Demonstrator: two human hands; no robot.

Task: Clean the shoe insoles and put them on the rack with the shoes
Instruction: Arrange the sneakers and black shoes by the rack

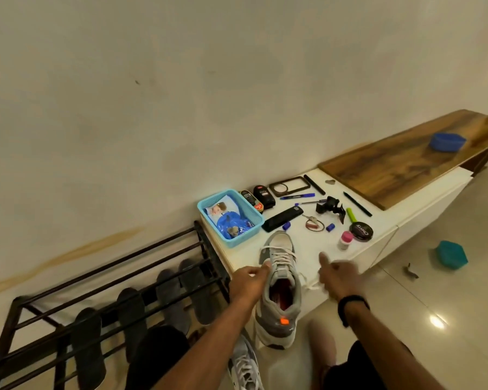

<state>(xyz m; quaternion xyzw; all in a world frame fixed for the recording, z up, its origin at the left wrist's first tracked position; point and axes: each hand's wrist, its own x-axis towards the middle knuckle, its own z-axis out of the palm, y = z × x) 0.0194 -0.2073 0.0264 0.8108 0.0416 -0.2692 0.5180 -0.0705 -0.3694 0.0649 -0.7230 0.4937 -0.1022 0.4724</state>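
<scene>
The grey sneaker (279, 285) lies along the white cabinet's (378, 237) near edge, heel overhanging toward the person, toe pointing at the blue basket (230, 216). The left hand (248, 282) pinches its lace side, probably steadying it; the right hand (338, 274), blurred, hovers loosely curled and empty beside it.

We see a grey sneaker (279, 280) lying on the white surface (350, 249), toe pointing toward the wall, heel overhanging the front edge, its opening showing a reddish lining and its white laces loose. Four dark grey insoles (88, 350) lean side by side on the bars of the black metal rack (17, 308) to the left. A second grey sneaker (244, 367) with white laces sits lower, by the floor.
</scene>
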